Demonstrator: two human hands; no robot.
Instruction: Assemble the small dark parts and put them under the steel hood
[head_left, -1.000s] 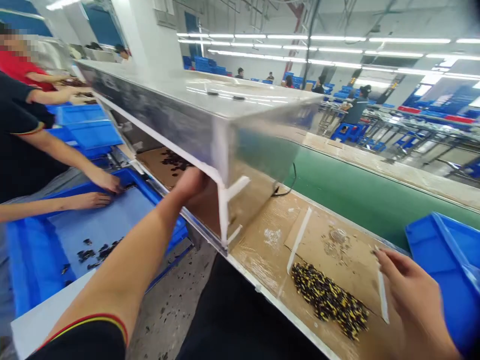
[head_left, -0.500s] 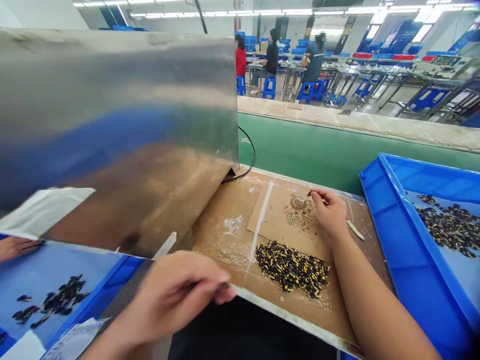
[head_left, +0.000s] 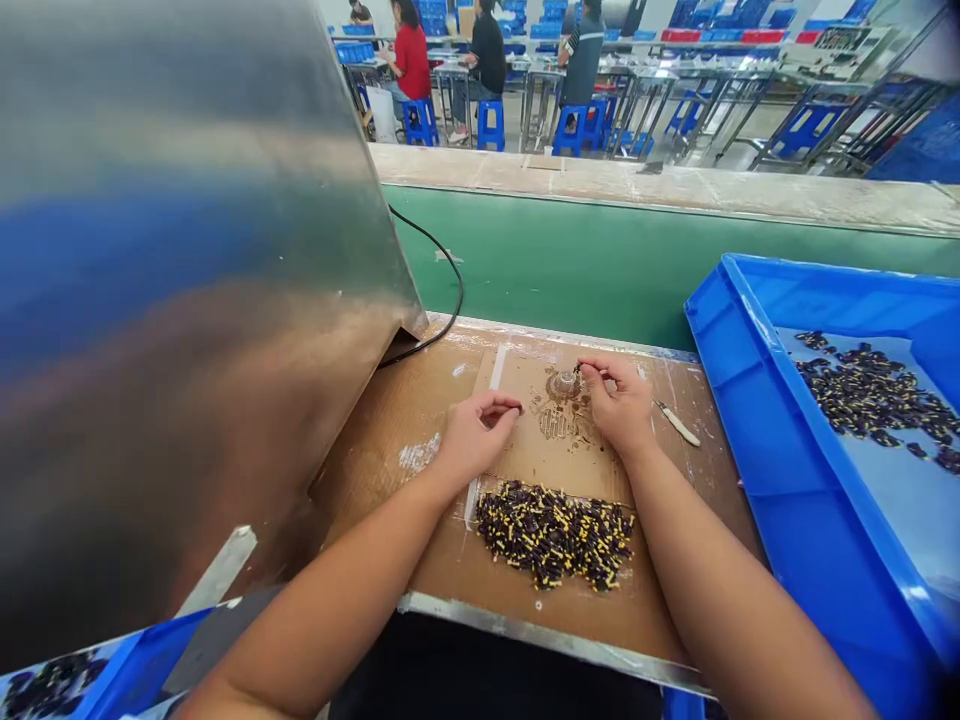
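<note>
A pile of small black and yellow parts (head_left: 555, 535) lies on the brown cardboard-covered bench (head_left: 450, 560) in front of me. My left hand (head_left: 474, 435) rests on the cardboard just above the pile, fingers curled with the tips pinched together; whether it holds a part I cannot tell. My right hand (head_left: 619, 400) pinches one small dark part and holds it against a small round fixture (head_left: 564, 382) on the cardboard. A thin white stick (head_left: 677, 424) lies beside my right hand.
A large shiny metal housing (head_left: 172, 280) fills the left, with a black cable (head_left: 442, 310) running from under it. A blue tray (head_left: 742, 420) with more parts stands at the right. A green conveyor belt (head_left: 570, 270) runs behind the bench. People sit at far tables.
My view has swung right and down from the metal housing to the bench. My left hand came from the left in onto the cardboard; my right hand stayed at the round fixture.
</note>
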